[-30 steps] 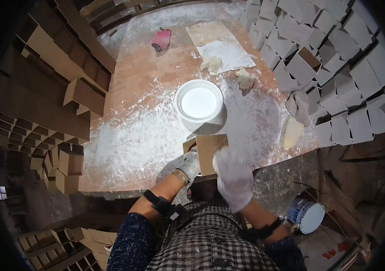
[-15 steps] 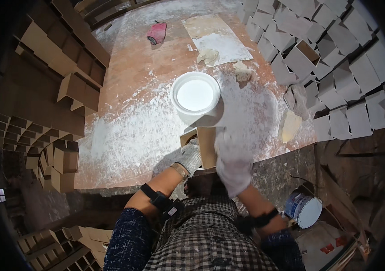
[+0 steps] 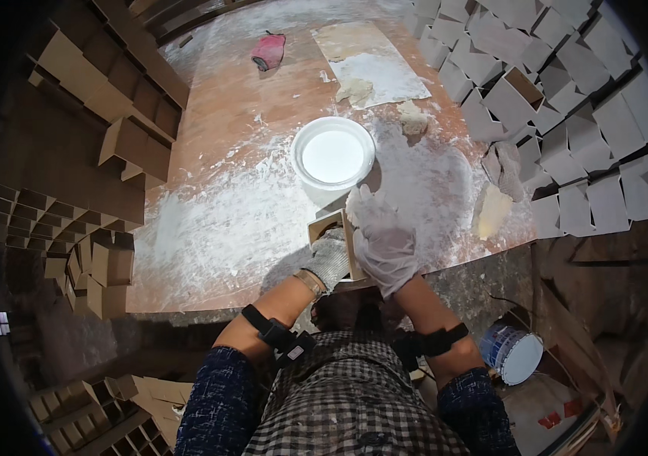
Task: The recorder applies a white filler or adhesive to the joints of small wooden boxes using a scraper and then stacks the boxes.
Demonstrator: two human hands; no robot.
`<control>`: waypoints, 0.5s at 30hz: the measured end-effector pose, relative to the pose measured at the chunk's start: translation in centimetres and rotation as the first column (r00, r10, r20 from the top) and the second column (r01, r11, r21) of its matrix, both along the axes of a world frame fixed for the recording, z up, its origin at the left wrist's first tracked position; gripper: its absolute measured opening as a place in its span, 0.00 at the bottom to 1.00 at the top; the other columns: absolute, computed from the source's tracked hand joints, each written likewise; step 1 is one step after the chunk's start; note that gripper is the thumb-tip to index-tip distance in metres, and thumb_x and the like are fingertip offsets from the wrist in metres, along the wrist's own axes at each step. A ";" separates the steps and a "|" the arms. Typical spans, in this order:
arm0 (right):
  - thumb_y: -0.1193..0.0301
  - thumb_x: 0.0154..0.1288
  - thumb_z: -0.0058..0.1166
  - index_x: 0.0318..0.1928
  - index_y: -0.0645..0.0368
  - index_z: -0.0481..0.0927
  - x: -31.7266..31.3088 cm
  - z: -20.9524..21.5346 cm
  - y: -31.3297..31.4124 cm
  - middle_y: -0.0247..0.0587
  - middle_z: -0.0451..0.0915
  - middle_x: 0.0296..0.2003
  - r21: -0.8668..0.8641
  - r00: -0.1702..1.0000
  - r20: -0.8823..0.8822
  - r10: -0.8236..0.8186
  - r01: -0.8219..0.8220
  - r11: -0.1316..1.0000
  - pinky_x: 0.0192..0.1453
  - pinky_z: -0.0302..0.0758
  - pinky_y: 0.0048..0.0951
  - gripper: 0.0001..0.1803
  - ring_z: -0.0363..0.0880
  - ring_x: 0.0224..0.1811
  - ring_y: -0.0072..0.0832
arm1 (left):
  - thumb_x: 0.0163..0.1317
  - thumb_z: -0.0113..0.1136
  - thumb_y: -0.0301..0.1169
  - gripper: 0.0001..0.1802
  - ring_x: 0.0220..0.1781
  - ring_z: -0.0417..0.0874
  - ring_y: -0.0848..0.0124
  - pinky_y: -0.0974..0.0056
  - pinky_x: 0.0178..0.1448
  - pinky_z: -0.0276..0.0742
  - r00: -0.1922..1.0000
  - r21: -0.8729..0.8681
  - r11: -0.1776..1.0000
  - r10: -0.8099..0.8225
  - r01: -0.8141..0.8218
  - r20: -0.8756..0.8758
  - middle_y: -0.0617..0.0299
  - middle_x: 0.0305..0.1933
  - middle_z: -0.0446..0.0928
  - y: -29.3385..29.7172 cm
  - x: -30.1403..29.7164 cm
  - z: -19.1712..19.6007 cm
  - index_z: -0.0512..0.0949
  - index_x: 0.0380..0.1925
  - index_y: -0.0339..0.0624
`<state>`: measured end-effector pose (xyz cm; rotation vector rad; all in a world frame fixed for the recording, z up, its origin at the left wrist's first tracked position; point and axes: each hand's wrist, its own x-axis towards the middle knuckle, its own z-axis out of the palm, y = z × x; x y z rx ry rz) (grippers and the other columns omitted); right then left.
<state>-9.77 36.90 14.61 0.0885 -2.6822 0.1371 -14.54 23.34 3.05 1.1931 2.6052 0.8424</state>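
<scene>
A box (image 3: 350, 248) is being gripped by the left hand (image 3: 328, 258), six o'clock from the bowl (image 3: 370, 157); the right hand's (image 3: 386, 245) grip is unclear.

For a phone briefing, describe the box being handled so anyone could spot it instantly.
Find the white-smeared table, then the round white basin on it. Nearer the camera is an open brown box; unlike the stacked boxes, it has the gloved left hand inside.

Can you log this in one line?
left hand: in brown box; right hand: at box's right side; white tub: on table
</scene>
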 end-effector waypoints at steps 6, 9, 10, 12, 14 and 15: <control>0.74 0.59 0.55 0.53 0.60 0.80 6.2 1.2 -4.3 0.43 0.79 0.50 0.111 0.984 -0.167 -0.061 0.080 0.991 0.45 0.76 0.33 0.19 0.79 0.46 0.36 | 0.67 0.55 0.45 0.27 0.61 0.76 0.56 0.55 0.65 0.70 0.898 -0.045 0.999 -0.007 0.030 0.439 0.52 0.59 0.77 -1.5 -0.2 0.0 0.74 0.60 0.41; 0.74 0.59 0.56 0.52 0.60 0.81 5.9 1.6 -4.0 0.44 0.81 0.50 0.145 0.990 -0.132 -0.039 0.058 0.988 0.44 0.77 0.33 0.19 0.81 0.46 0.38 | 0.68 0.54 0.44 0.30 0.64 0.73 0.55 0.56 0.68 0.68 0.927 -0.038 0.976 -0.191 0.215 0.322 0.50 0.65 0.73 -2.2 -0.4 -2.2 0.68 0.65 0.41; 0.73 0.59 0.55 0.53 0.61 0.80 4.1 1.3 -3.3 0.46 0.81 0.51 0.035 0.993 -0.104 0.047 -0.043 0.998 0.42 0.77 0.34 0.20 0.80 0.44 0.36 | 0.68 0.54 0.44 0.30 0.64 0.73 0.55 0.56 0.68 0.68 0.927 -0.038 0.976 -0.191 0.215 0.323 0.50 0.65 0.73 -1.6 -0.1 -2.3 0.68 0.65 0.41; 0.73 0.59 0.54 0.54 0.62 0.79 1.1 0.8 -1.6 0.47 0.81 0.51 -0.075 0.988 -0.084 0.132 -0.138 0.988 0.40 0.76 0.34 0.21 0.80 0.42 0.34 | 0.67 0.53 0.43 0.30 0.63 0.74 0.54 0.56 0.67 0.69 0.978 0.199 0.971 0.164 -0.136 -0.131 0.49 0.64 0.72 0.1 0.8 -2.4 0.67 0.67 0.41; 0.73 0.58 0.54 0.56 0.64 0.77 -0.5 0.4 0.5 0.51 0.80 0.52 -0.094 0.962 -0.001 0.275 -0.274 0.957 0.39 0.76 0.36 0.24 0.78 0.42 0.36 | 0.67 0.54 0.44 0.31 0.63 0.74 0.54 0.56 0.67 0.69 0.997 0.086 0.994 0.066 -0.068 0.031 0.48 0.64 0.72 0.0 0.5 -0.9 0.68 0.66 0.41; 0.73 0.58 0.54 0.56 0.64 0.77 -0.2 0.4 0.3 0.51 0.80 0.52 -0.096 0.961 -0.001 0.278 -0.276 0.956 0.39 0.76 0.36 0.24 0.78 0.42 0.36 | 0.66 0.54 0.44 0.31 0.62 0.74 0.54 0.57 0.66 0.70 0.980 -0.025 1.000 0.003 0.002 0.200 0.48 0.63 0.73 -0.4 0.3 -0.1 0.68 0.65 0.41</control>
